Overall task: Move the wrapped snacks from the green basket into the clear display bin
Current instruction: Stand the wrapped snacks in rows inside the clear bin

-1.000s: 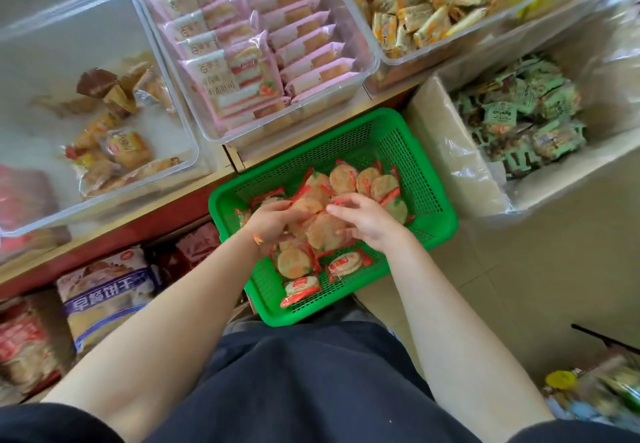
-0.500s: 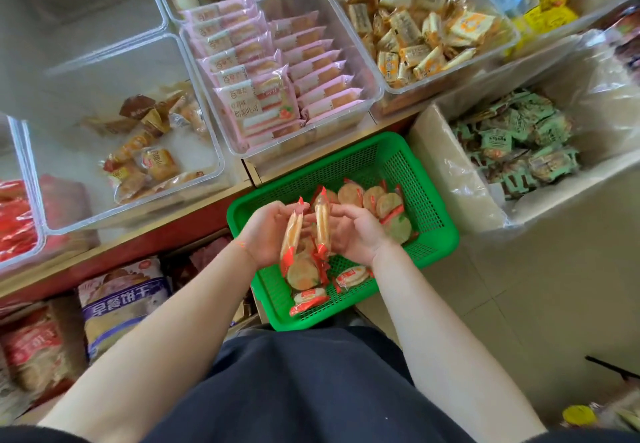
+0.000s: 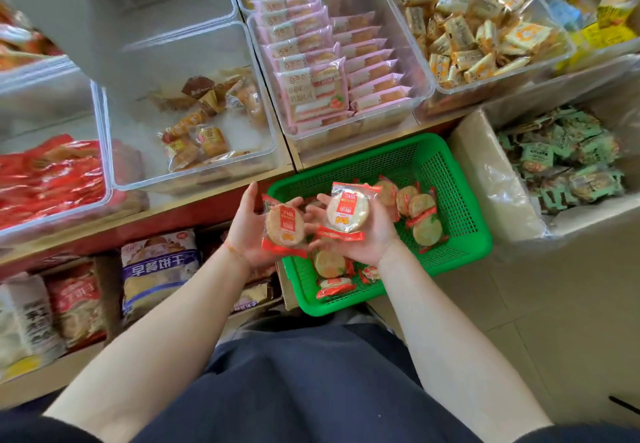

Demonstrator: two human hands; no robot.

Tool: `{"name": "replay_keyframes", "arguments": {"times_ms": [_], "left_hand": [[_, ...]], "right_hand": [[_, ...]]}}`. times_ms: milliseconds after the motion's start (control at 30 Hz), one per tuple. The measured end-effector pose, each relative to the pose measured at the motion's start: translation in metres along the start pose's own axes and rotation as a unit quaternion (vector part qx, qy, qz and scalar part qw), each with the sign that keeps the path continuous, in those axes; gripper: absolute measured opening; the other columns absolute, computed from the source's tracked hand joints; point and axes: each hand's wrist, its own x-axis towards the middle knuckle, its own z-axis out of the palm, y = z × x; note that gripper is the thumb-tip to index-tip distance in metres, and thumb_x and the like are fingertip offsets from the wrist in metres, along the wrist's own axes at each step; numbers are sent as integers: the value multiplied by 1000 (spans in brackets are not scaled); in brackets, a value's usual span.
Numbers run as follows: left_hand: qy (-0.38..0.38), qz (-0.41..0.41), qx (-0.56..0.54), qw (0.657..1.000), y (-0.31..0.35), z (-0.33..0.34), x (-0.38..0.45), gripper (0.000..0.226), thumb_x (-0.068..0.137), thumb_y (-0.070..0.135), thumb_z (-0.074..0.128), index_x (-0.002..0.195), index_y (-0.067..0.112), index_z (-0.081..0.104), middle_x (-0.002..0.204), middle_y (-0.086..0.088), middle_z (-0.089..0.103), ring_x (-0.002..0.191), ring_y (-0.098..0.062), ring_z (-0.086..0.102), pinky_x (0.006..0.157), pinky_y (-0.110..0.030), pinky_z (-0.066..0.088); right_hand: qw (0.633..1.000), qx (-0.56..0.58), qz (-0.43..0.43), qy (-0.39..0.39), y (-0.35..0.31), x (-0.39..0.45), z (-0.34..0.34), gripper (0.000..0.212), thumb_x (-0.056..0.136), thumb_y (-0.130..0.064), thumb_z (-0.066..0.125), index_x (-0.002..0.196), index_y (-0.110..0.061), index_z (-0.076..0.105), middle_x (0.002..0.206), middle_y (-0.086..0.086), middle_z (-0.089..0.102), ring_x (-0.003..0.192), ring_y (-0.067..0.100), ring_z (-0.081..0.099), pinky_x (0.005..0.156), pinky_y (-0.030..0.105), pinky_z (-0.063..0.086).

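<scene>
Above the green perforated plastic basket (image 3: 446,179), left hand (image 3: 247,231) and right hand (image 3: 360,235) lie palm-up, fingers loosely curled, each cradling a round red-wrapped snack (image 3: 284,226) label-up, likely for neat stacking in the clear plastic display bin (image 3: 194,179) just beyond.

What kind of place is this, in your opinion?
Probably a small snack shop. Clear display bins hold sorted wrapped snacks, sealed bags sit on a lower shelf, and a green basket of wrapped snacks stands ready for stocking.
</scene>
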Motion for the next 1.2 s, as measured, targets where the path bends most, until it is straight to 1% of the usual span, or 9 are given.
{"name": "replay_keyframes", "arguments": {"times_ms": [167,267,367,467,600,733,1033,1100,1200], "left_hand": [[53,64,110,990,17,-32,-37,48,86,27,59,130,10,50,124,-19,59,110,-36,60,105,-55,40],[107,103,181,972,30,-54,-66,38,84,15,58,120,5,58,104,-17,69,87,-28,69,88,-41,50],[153,129,216,956,50,-88,-100,24,87,18,60,107,6,67,93,-14,72,76,-25,71,69,-36,54],[190,149,248,938,75,-127,-149,21,89,18,59,106,8,67,91,-12,73,76,-24,71,69,-36,55],[194,220,276,915,121,-179,-225,15,91,11,57,96,9,70,75,-7,70,57,-15,67,45,-24,52],[169,263,266,912,164,-224,-277,32,86,8,64,118,10,62,91,-11,67,70,-20,66,47,-27,53],[123,292,214,924,202,-247,-303,30,85,-1,64,111,14,59,85,-6,68,64,-15,66,62,-30,56],[157,290,254,909,211,-246,-302,34,81,1,70,111,12,58,96,-11,69,79,-22,68,76,-40,56],[178,269,322,890,228,-242,-302,42,77,0,76,111,10,54,94,-13,68,71,-22,68,60,-33,57]], "right_hand": [[995,-97,8,25,26,9,25,103,74,-86,40,141,-9,50,141,19,53,128,41,52,106,65,33],[977,-205,-16,46,52,20,57,55,90,-41,58,133,-6,53,128,20,62,111,34,64,91,50,52],[955,-283,-32,78,90,41,99,24,95,-5,51,118,-3,58,106,18,71,92,31,71,79,39,60],[938,-327,-57,96,140,66,147,23,96,-2,50,116,-4,60,108,17,69,98,28,69,85,44,58],[934,-343,-63,79,205,103,203,27,98,-10,50,123,-9,60,115,13,67,109,27,64,98,52,49],[929,-360,-70,55,259,137,251,39,100,-27,53,137,-15,54,131,10,63,122,26,60,98,52,50],[886,-441,-99,100,305,182,304,37,96,-22,62,129,-6,58,122,15,68,117,31,63,98,51,51],[859,-479,-131,125,295,190,312,34,94,-28,65,124,-12,62,115,10,71,111,27,65,88,43,56],[842,-500,-154,132,273,203,324,30,96,-30,60,123,-16,62,110,6,73,97,19,70,67,31,56]]}}
